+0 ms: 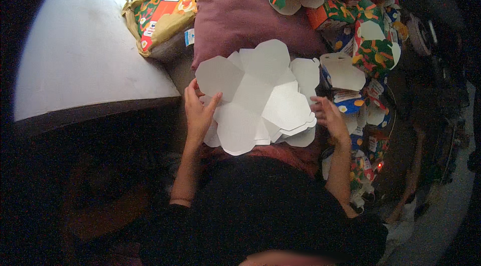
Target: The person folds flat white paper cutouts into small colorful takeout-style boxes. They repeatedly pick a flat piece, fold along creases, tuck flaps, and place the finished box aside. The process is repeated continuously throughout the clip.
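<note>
A stack of flat white carton blanks (249,96) with rounded flaps lies in front of me, on the near end of a mauve cushion. My left hand (200,109) is at the stack's left side, its thumb over a flap of the top blank and its fingers at the outer edge, closed on that blank. At the right edge of the stack, my right hand (330,117) has its fingers apart and holds nothing. Its fingertips are close to the flaps; whether they touch is unclear. Lower blanks stick out from under the top one at several angles.
Beyond the stack extends the mauve cushion (250,13). Folded, colourful printed cartons (375,53) are heaped along the right. A brown-wrapped pack of printed blanks (168,13) sits at the far left, beside a large white surface (90,50) with a dark edge.
</note>
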A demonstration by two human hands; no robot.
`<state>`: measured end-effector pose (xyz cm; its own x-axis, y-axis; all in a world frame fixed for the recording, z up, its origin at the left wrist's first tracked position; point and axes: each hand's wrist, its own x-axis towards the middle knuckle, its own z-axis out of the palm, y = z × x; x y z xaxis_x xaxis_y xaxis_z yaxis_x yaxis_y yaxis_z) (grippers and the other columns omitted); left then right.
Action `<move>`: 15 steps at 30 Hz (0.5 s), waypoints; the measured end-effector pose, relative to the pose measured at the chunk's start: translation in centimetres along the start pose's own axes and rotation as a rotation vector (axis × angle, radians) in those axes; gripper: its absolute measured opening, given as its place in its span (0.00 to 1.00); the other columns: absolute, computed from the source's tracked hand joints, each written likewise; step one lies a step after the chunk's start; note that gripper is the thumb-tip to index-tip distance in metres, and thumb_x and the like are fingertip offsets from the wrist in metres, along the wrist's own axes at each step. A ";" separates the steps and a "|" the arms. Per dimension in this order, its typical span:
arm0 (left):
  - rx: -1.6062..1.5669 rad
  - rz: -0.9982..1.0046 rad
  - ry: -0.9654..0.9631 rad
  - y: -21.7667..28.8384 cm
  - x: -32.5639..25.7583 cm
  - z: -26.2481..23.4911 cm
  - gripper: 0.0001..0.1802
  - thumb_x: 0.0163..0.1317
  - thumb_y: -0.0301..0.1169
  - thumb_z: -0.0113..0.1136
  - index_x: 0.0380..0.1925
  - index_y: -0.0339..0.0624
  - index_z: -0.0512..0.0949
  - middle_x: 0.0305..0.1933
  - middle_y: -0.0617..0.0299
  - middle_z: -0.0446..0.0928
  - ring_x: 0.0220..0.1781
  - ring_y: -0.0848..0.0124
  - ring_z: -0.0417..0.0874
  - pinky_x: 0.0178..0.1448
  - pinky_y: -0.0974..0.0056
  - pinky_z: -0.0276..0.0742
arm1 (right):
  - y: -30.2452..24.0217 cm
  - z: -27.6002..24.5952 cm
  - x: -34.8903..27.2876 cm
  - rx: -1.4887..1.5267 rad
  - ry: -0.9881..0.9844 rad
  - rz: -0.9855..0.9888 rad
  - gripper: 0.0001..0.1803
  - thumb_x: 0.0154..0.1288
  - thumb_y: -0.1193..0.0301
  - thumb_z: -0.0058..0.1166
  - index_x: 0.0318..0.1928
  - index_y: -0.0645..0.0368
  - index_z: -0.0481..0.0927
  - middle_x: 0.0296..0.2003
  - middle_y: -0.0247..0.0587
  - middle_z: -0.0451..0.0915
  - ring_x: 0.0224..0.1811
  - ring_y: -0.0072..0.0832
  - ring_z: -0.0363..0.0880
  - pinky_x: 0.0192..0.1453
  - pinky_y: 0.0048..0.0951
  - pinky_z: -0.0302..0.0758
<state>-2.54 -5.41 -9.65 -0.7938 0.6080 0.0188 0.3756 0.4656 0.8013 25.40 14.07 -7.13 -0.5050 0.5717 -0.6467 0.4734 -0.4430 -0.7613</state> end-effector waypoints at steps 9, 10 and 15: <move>-0.393 -0.184 -0.106 -1.4 2.2 1.6 0.26 0.50 0.34 0.67 0.47 0.35 0.69 0.41 0.54 0.76 0.43 0.67 0.78 0.48 0.63 0.73 | 5.4 7.2 -2.6 0.244 0.173 -0.195 0.24 0.57 0.72 0.60 0.52 0.66 0.70 0.45 0.40 0.76 0.48 0.26 0.74 0.53 0.27 0.70; -0.360 -0.161 -0.107 -1.0 2.3 1.6 0.26 0.50 0.34 0.67 0.46 0.35 0.69 0.41 0.53 0.76 0.44 0.67 0.78 0.48 0.63 0.73 | 5.3 8.7 -2.7 0.320 0.213 -0.231 0.24 0.58 0.73 0.59 0.54 0.66 0.68 0.47 0.40 0.75 0.49 0.27 0.73 0.53 0.27 0.70; -0.580 -0.095 -0.192 2.3 0.9 -1.2 0.34 0.50 0.38 0.67 0.53 0.37 0.62 0.50 0.52 0.72 0.44 0.65 0.78 0.50 0.61 0.73 | 3.4 8.8 -2.4 0.539 0.447 -0.312 0.23 0.55 0.75 0.60 0.52 0.67 0.70 0.48 0.39 0.75 0.49 0.27 0.73 0.56 0.28 0.67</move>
<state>-2.94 -4.55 -7.10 -0.6901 0.7113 -0.1331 -0.0560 0.1308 0.9898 21.86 5.17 -8.60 -0.1631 0.8999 -0.4044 -0.1184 -0.4247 -0.8975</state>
